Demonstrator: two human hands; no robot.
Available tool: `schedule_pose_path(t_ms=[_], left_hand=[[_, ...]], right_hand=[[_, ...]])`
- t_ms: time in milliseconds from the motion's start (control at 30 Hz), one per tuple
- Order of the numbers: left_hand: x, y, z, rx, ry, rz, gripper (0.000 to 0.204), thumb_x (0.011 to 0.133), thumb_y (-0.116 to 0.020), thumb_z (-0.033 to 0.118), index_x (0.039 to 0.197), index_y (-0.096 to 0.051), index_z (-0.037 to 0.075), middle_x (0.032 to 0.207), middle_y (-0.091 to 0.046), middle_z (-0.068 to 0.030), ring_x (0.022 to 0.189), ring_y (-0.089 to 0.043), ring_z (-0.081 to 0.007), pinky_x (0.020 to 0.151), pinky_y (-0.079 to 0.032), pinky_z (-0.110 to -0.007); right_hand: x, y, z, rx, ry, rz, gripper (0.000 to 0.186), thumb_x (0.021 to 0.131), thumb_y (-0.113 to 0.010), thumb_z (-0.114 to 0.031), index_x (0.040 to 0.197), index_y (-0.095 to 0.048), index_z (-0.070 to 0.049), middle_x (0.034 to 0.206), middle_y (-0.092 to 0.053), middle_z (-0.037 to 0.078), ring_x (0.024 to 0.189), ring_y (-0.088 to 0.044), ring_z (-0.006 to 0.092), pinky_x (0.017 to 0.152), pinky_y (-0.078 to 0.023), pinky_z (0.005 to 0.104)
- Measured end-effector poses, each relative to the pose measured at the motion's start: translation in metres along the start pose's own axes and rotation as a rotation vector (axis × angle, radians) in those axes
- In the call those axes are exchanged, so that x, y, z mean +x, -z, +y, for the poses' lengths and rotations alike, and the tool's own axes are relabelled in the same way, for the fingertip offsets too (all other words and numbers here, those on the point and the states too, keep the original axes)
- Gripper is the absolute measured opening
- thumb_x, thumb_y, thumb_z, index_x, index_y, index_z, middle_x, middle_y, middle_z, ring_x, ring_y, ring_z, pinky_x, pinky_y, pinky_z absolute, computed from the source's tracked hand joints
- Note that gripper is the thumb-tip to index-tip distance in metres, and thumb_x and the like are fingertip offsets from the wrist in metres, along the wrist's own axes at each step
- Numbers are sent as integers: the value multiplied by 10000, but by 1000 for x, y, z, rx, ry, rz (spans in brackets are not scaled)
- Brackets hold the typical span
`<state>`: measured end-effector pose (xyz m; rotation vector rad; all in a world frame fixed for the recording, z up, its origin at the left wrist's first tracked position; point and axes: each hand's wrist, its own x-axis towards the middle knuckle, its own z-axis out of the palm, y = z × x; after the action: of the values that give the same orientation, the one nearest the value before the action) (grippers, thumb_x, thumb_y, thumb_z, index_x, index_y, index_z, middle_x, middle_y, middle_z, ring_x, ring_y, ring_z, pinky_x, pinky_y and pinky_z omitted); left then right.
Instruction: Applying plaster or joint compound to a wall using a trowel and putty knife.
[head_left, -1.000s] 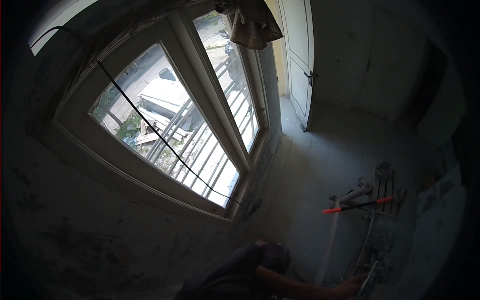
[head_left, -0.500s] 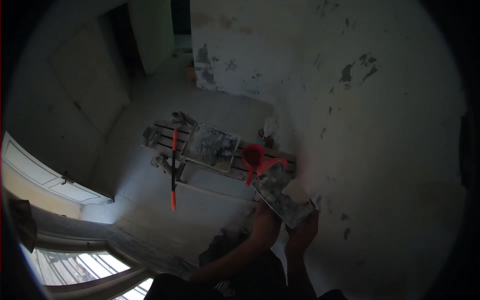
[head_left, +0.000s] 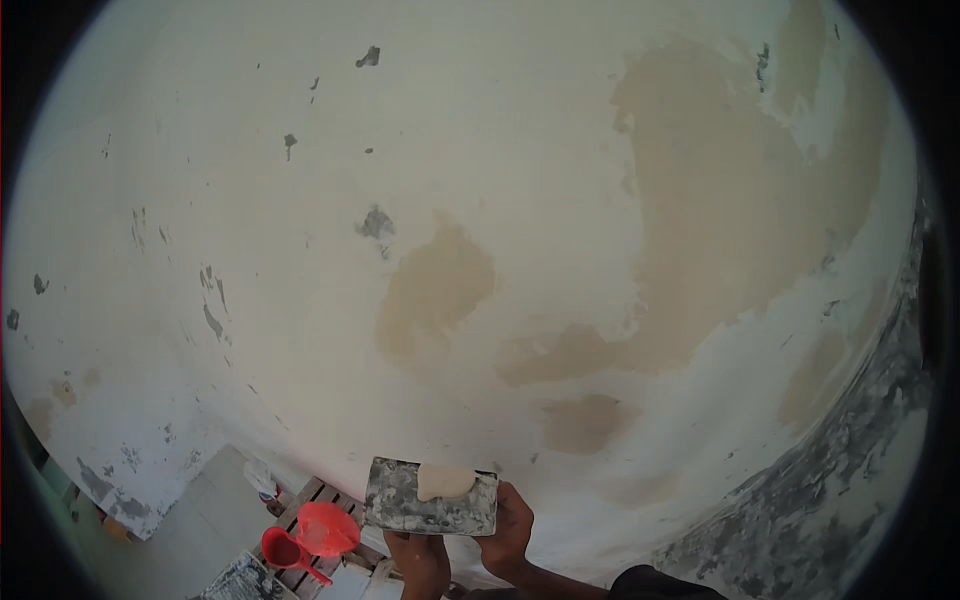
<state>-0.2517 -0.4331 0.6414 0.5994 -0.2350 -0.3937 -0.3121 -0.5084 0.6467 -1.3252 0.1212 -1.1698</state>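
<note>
My left hand (head_left: pixel 418 560) holds a grimy rectangular metal board (head_left: pixel 395 495) from underneath, its fingers mostly hidden by it. My right hand (head_left: pixel 510 525) grips the board's right end, thumb along the side. A lump of beige paste (head_left: pixel 445 482) sits on the board's upper right part. The board is held low in the view, in front of a white wall (head_left: pixel 500 170) with beige patches (head_left: pixel 710 200) and small dark chipped spots (head_left: pixel 376 225).
At lower left a slatted wooden bench (head_left: pixel 320 495) carries a red dipper (head_left: pixel 283 550), a red basin (head_left: pixel 330 530) and a paste-smeared tray (head_left: pixel 240 585). Tiled floor (head_left: pixel 205 520) lies beside it. The wall turns a corner at left; darker mottled surface (head_left: pixel 840 470) runs along the right.
My view has swung from the window, past the bench and floor, round to the wall. Both hands keep hold of the pasted board, which now appears lower and more level in view.
</note>
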Motion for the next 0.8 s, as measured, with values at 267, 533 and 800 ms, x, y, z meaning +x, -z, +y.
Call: schedule_pose_path(t_ms=[267,533,800], left_hand=[[11,-100,2,266,-144,-483,353,827,-667,-68,1124,-488,-4,1017,-579,-35,931,-550,-73,826,-450,-228],[-23,-221,-28,-84,-63,-663,359,805,-679,-119,1050,-453,16,966,-617,-70,885,-601,-83,792,-489,-226],[-48,-293,-37,-304,-303,-903,313,828,-664,-85,1028,-433,-20,983,-603,-120,931,-592,-115,839,-462,-235]], right_hand=[[24,49,-94,-18,174,264,313,812,-630,94,1097,-523,16,1072,-623,74,974,-612,132,865,-503,294],[68,101,-131,-234,1042,584,358,753,-694,50,1001,-466,-72,1123,-445,120,1089,-493,235,914,-440,386],[114,145,-220,-1377,1475,733,354,741,-812,-169,989,-568,-235,1157,-415,62,1133,-439,330,887,-428,469]])
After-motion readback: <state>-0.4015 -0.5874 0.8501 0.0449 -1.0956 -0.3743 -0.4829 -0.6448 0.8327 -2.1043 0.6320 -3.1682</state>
